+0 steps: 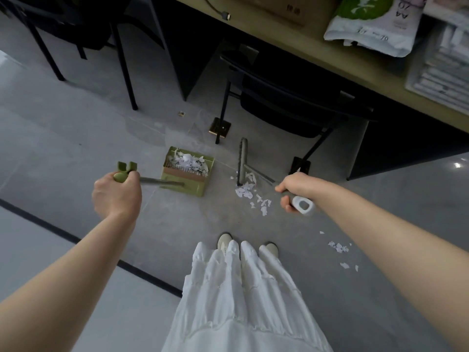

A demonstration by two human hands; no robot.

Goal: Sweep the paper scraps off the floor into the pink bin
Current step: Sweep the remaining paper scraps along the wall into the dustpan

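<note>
My left hand (pixel 117 192) grips the green top of the long handle of a green dustpan (pixel 186 171), which stands on the grey floor with a heap of white paper scraps (pixel 189 161) inside. My right hand (pixel 295 191) grips the grey-white handle of a broom (pixel 243 161); its head rests on the floor right of the dustpan. Loose paper scraps (pixel 250 193) lie at the broom head's near end. More scraps (pixel 338 247) lie to the right of my feet. No pink bin is in view.
A black chair (pixel 291 102) stands just behind the broom, under a long wooden desk (pixel 317 47) with bags and stacked papers on it. More black chair and desk legs (pixel 127 72) stand at the back left. My white skirt and shoes (pixel 243 250) are below.
</note>
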